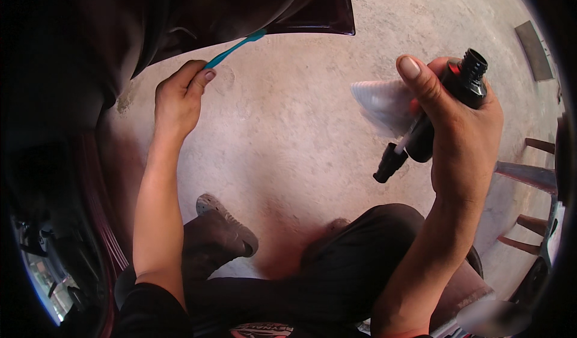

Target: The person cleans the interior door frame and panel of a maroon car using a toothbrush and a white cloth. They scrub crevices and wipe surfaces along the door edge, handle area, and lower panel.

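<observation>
My left hand grips a teal toothbrush by its handle. The brush head reaches the lower edge of a dark, glossy vehicle panel; whether it touches cannot be told. Over on the right, my right hand is closed around a black bottle, its threaded neck bare and tilted upward. Below the bottle, a black cap with a pale tube hangs by the same hand. A translucent ribbed plastic piece, blurred, sticks out beside my right thumb. The fingers behind the bottle are mostly hidden.
Concrete floor spreads beneath my hands. Dark, shiny vehicle bodywork runs down the left. At right are a grey flat block and the legs of some furniture. My foot in a clog rests below.
</observation>
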Tool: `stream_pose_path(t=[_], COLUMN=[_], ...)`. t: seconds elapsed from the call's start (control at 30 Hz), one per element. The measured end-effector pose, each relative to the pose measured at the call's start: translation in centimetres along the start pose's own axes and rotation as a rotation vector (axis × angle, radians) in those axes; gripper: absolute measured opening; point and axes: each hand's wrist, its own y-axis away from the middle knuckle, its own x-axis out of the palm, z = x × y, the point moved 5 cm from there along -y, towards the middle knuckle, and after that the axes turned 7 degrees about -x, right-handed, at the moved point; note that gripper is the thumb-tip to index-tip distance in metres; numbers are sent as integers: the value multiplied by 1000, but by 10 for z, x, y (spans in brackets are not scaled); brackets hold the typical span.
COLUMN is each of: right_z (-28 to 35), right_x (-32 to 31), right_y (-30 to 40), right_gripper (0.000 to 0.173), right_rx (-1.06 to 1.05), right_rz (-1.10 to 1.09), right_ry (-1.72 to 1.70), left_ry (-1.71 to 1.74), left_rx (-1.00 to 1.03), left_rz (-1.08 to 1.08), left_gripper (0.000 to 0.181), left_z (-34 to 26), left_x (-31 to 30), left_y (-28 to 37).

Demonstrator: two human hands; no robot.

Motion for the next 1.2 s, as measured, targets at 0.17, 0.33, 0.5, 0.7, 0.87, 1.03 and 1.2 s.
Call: stream_pose_path(t=[0.17,0.33,0.5,0.7,0.87,1.03,1.2], right_z=[13,14,11,14,27,36,42], right_x=[13,-3,1,6,5,0,-12], right_y=[2,9,16,16,23,37,31], right_gripper=[35,35,37,37,34,33,31], right_rx=[-37,-104,-72,-83,-114,-97,-103], right_rz=[13,17,-13,-4,26,-14,2], right_ry=[-51,119,150,181,85,6,192], left_ry=[16,-37,-210,-102,-298,-184,-110], left_rx=[238,251,288,323,469,345,449], left_rz=[-208,-308,-227,-333,-362,-386,-296], left_gripper=[16,13,13,14,10,10,17], left_z=[0,21,-26,59,-52,12,-93], left_x=[19,19,44,24,39,7,64], left_y=[-12,-23,-11,-29,-11,-7,-5])
